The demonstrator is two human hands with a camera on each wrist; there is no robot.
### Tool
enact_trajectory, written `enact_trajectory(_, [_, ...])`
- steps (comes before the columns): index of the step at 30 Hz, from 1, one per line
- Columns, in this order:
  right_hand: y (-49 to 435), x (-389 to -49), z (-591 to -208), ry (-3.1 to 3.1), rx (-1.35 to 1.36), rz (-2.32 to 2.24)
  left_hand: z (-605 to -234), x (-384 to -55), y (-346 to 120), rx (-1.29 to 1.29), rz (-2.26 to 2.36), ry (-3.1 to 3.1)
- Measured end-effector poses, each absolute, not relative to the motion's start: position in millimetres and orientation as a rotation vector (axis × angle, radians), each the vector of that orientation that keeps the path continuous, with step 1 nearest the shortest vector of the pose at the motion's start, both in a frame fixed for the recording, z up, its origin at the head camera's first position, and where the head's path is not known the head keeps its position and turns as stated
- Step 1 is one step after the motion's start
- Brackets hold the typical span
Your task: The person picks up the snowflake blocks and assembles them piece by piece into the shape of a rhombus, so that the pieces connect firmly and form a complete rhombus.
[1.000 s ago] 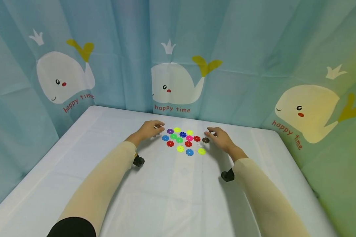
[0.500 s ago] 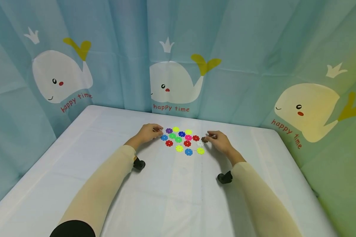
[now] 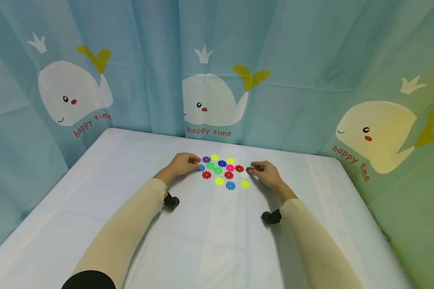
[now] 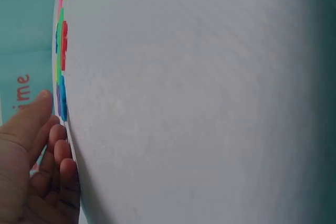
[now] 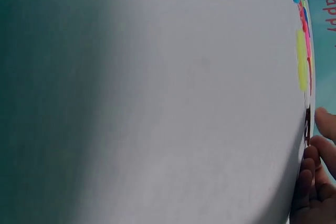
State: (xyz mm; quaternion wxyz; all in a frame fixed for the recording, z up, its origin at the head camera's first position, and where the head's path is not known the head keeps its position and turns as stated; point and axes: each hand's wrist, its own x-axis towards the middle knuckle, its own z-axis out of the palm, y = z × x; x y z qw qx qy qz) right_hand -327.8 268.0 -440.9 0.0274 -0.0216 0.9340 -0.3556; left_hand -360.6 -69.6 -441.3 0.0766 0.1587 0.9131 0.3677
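Note:
Several small notched plastic discs, like snowflake building discs, lie flat in a loose cluster toward the far side of the white table [image 3: 217, 224]. My left hand [image 3: 182, 163] is at the cluster's left edge, its fingertips by a blue disc [image 3: 201, 168] and a purple disc [image 3: 206, 159]. In the left wrist view, thumb and fingers are apart and hold nothing. On the other side, my right hand [image 3: 269, 174] reaches to a brown disc [image 3: 249, 169], which its fingertips partly cover. The right wrist view shows a gap between thumb and index finger beside the brown disc [image 5: 307, 124].
Red, green, pink, dark blue and white discs lie between the hands, with a yellow disc [image 3: 245, 184] and another blue disc [image 3: 230, 185] nearest me. A blue curtain [image 3: 296, 116] with whale prints hangs behind the table and along both sides.
My left hand has come down slightly toward the blue disc and now partly covers it. The right hand has lowered and shifted a little left over the brown disc. The discs stay put.

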Motion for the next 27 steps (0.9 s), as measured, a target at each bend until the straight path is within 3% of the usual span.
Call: enact_trajectory(27, [269.1, -328.5, -445.0, 2.926, -0.013, -1.165, -444.1, -360.2, -65.1, 0.49, 1.051, 2.769])
